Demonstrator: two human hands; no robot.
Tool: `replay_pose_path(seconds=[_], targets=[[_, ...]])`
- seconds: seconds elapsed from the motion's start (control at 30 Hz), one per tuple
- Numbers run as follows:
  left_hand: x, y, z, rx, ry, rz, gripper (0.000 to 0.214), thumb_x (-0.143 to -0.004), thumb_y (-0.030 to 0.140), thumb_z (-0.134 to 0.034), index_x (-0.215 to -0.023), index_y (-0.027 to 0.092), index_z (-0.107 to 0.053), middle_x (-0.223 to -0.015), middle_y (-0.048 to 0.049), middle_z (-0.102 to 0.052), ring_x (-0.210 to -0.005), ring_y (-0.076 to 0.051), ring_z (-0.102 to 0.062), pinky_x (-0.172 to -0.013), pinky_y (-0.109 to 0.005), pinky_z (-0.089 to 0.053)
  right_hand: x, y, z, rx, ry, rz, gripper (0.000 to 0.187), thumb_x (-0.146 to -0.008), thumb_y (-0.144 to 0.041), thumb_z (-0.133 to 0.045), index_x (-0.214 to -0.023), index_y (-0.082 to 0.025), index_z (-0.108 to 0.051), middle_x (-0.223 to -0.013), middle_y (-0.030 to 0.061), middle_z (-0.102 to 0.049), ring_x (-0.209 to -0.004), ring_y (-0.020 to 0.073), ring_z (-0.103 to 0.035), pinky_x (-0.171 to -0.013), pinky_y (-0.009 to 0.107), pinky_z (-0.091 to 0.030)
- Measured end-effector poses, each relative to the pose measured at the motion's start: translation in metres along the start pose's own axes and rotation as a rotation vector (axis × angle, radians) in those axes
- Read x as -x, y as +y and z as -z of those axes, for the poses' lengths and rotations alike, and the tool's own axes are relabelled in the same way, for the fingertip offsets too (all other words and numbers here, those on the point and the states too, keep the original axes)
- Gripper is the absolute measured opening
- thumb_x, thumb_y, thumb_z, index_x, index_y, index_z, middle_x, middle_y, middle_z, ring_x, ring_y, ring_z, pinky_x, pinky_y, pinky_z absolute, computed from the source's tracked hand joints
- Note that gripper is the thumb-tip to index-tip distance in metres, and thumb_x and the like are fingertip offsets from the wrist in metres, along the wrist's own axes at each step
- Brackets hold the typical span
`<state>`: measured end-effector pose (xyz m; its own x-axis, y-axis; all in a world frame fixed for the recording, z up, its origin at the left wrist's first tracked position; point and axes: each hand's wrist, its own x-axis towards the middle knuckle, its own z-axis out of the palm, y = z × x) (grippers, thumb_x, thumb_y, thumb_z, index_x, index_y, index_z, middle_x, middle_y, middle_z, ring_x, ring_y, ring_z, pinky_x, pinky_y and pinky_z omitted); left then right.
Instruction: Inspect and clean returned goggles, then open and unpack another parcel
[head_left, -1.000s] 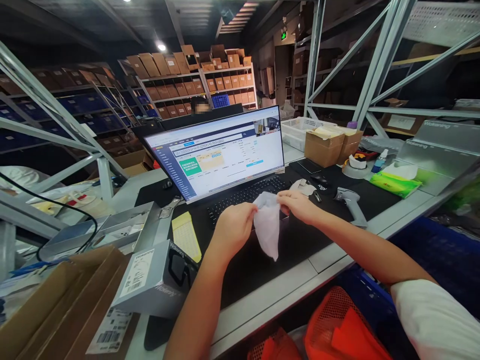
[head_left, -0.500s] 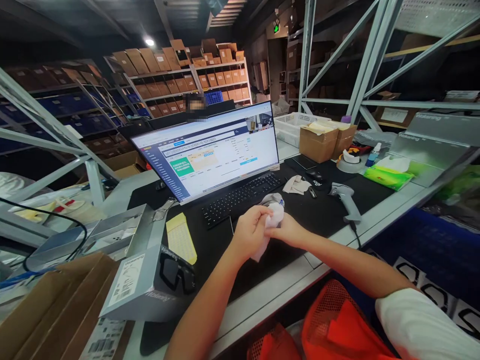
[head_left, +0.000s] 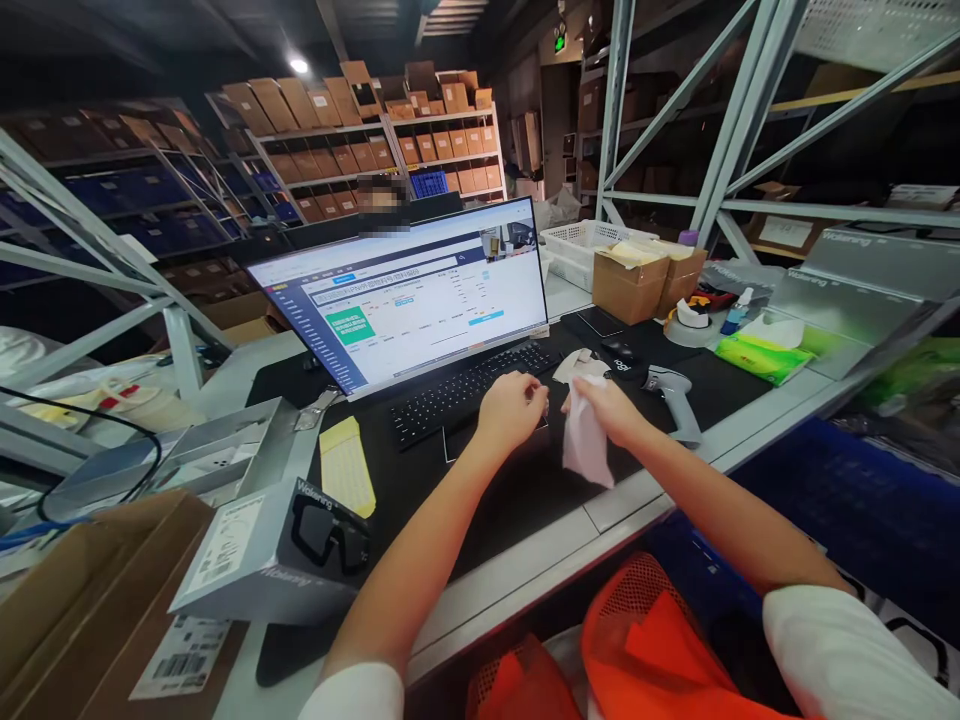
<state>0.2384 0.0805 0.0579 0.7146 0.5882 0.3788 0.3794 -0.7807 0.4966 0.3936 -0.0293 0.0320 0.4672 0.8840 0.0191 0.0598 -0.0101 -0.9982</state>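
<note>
My right hand pinches the top of a thin white pouch, which hangs down over the black desk mat. My left hand sits just to its left with the fingers curled, close to the keyboard; I cannot make out anything in it. Behind both hands stands a lit monitor.
A grey glasses box and cardboard carton lie at my left, a yellow envelope beside the keyboard. A barcode scanner, mouse, tissue pack, tape roll and brown boxes sit at right. Orange mesh bags lie below the desk edge.
The hands were pressed together round the bunched pouch; now they have come apart. The right hand has carried the pouch rightward and it hangs loose. The left hand has let go.
</note>
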Motion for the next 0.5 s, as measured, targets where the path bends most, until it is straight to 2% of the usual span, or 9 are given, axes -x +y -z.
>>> replay_pose_path(seconds=[0.07,0.1,0.17,0.23,0.3,0.37,0.43,0.5], targets=[[-0.014,0.010,-0.011,-0.179,-0.108,0.070,0.023,-0.084,0.039,-0.068,-0.091,0.017,-0.070,-0.098,-0.0132,-0.073,-0.102,-0.032,-0.066,-0.089,-0.044,-0.051,-0.015,0.000,0.013,0.193,0.036,0.036,0.056,-0.081,-0.073,-0.057,-0.068,-0.019,-0.064,-0.067,0.0091,-0.068,-0.067,0.0241,-0.063,-0.067,0.035,-0.050],[-0.019,0.014,-0.015,-0.222,-0.147,0.103,0.022,-0.081,0.034,-0.071,-0.092,0.016,-0.070,-0.098,-0.0151,-0.073,-0.102,-0.034,-0.066,-0.088,-0.044,-0.051,-0.020,0.000,0.018,0.275,0.035,0.069,0.056,-0.082,-0.072,-0.057,-0.067,-0.019,-0.064,-0.067,0.0090,-0.068,-0.069,0.0246,-0.064,-0.069,0.035,-0.051],[-0.027,0.017,-0.017,-0.219,-0.172,0.151,0.017,-0.079,0.020,-0.068,-0.096,0.015,-0.069,-0.095,-0.0157,-0.074,-0.096,-0.032,-0.069,-0.085,-0.043,-0.051,-0.024,0.000,0.021,0.371,0.013,0.137,0.054,-0.084,-0.069,-0.058,-0.069,-0.017,-0.067,-0.071,0.0091,-0.070,-0.077,0.0256,-0.065,-0.077,0.036,-0.051],[-0.032,0.013,-0.009,-0.154,-0.124,0.159,0.019,-0.083,0.013,-0.058,-0.099,0.017,-0.068,-0.091,-0.0122,-0.074,-0.089,-0.027,-0.069,-0.081,-0.038,-0.051,-0.022,-0.004,0.017,0.396,-0.033,0.223,0.052,-0.087,-0.065,-0.057,-0.082,-0.015,-0.073,-0.084,0.0102,-0.074,-0.087,0.0267,-0.067,-0.086,0.038,-0.051],[-0.034,0.006,0.011,-0.090,-0.061,0.143,0.021,-0.088,0.014,-0.051,-0.101,0.019,-0.066,-0.093,-0.0081,-0.074,-0.087,-0.023,-0.068,-0.080,-0.034,-0.050,-0.018,-0.013,0.010,0.422,-0.101,0.369,0.051,-0.092,-0.060,-0.054,-0.104,-0.015,-0.075,-0.104,0.0114,-0.075,-0.100,0.0274,-0.068,-0.094,0.040,-0.050],[-0.034,0.001,0.039,-0.007,0.029,0.118,0.022,-0.091,0.014,-0.046,-0.099,0.020,-0.065,-0.094,-0.0054,-0.073,-0.087,-0.019,-0.067,-0.081,-0.031,-0.051,-0.014,-0.027,0.001,0.446,-0.172,0.520,0.048,-0.096,-0.055,-0.052,-0.120,-0.019,-0.072,-0.120,0.0110,-0.072,-0.112,0.0271,-0.066,-0.101,0.040,-0.048],[-0.032,0.001,0.072,0.121,0.163,0.055,0.025,-0.090,0.011,-0.044,-0.093,0.019,-0.067,-0.095,-0.0043,-0.072,-0.089,-0.018,-0.066,-0.083,-0.031,-0.051,-0.014,-0.048,-0.010,0.459,-0.207,0.633,0.044,-0.099,-0.053,-0.050,-0.121,-0.021,-0.071,-0.122,0.0099,-0.072,-0.114,0.0257,-0.065,-0.100,0.038,-0.048],[-0.025,0.007,0.103,0.226,0.290,-0.039,0.028,-0.088,0.010,-0.045,-0.090,0.018,-0.071,-0.096,-0.0038,-0.072,-0.093,-0.017,-0.065,-0.088,-0.032,-0.051,-0.015,-0.072,-0.022,0.461,-0.193,0.731,0.042,-0.100,-0.053,-0.049,-0.105,-0.020,-0.073,-0.105,0.0089,-0.073,-0.097,0.0238,-0.067,-0.089,0.036,-0.050]])
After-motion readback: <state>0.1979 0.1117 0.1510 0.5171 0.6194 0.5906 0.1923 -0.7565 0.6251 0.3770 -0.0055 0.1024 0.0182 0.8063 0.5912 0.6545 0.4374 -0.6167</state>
